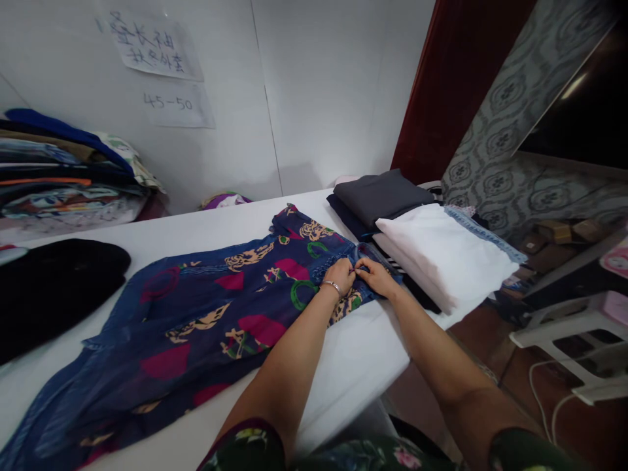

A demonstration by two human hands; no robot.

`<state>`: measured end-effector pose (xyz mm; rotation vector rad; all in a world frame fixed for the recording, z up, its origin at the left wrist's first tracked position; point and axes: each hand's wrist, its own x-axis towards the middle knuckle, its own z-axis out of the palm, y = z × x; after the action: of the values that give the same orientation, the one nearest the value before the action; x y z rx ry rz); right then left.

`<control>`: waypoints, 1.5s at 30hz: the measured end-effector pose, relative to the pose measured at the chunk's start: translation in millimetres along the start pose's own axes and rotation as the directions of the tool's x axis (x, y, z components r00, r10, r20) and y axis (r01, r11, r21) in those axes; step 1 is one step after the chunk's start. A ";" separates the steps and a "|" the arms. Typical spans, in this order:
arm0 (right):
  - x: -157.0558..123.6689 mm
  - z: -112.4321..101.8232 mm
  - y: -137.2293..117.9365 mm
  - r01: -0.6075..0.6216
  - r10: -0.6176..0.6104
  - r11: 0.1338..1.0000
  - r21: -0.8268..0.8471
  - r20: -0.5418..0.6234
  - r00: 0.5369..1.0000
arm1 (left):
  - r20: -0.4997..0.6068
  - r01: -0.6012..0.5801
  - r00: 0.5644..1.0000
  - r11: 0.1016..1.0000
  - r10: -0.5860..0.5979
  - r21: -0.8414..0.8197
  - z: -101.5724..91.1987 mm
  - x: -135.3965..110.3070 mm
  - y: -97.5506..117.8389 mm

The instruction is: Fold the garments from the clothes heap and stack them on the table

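A navy patterned shirt (260,281) with magenta, green and tan figures lies spread lengthwise over the white table, its collar end toward the right. Close to that collar, my left hand (339,275) pinches the cloth, a bracelet on its wrist. My right hand (377,277) also has its fingers closed on the shirt's collar area, thumb and fingertips almost meeting those of the left. What exactly sits between the fingertips is too small to make out, but the fabric there is gathered. Along the left and upper edges, blue denim-like cloth shows around the patterned fabric.
Folded garments, a white stack (441,255) and a dark grey one (383,196), stand at the table's right end. A black garment (63,288) lies at left, below a tall clothes pile (63,170). A white stool (574,340) stands on the floor at right.
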<state>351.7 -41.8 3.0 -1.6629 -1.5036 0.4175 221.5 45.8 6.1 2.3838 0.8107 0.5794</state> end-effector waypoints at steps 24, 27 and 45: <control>-1.8 6.0 -0.6 0.001 -0.002 1.000 -0.012 -0.038 0.999 | -0.058 0.017 0.998 0.999 -0.015 0.038 -1.9 -4.2 2.1; -2.4 7.3 -2.1 -0.017 0.018 1.000 0.005 -0.065 0.998 | -0.056 -0.004 0.998 0.999 0.006 0.035 -3.2 -4.6 0.3; -4.2 6.4 -5.7 -0.027 0.034 0.998 0.059 -0.115 0.993 | -0.009 -0.072 0.997 0.997 0.072 0.017 -3.4 -0.3 -4.9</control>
<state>342.4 -43.8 2.3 -1.6388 -1.3704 0.3699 217.3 50.1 5.5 2.4352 0.7388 0.6163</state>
